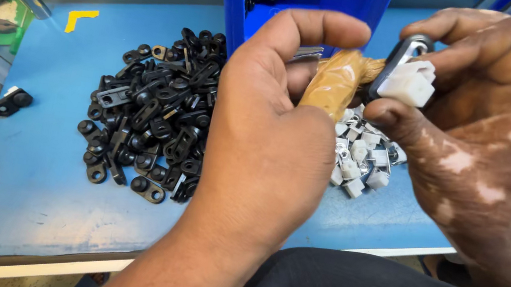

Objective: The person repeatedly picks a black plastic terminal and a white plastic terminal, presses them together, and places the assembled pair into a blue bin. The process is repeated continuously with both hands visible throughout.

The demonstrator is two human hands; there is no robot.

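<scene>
White plastic clip (411, 84) pinched in right hand (481, 123), left hand (270, 132) clamped on taped tool handle (335, 81), black brackets pile (152, 114) at nine o'clock, bare blue table (27, 183) beyond.

right hand (476, 109) pinching white clip (411, 84), black brackets (152, 114) heaped

Black brackets (150, 114), white clips (361, 159), blue table (32, 191)
</scene>
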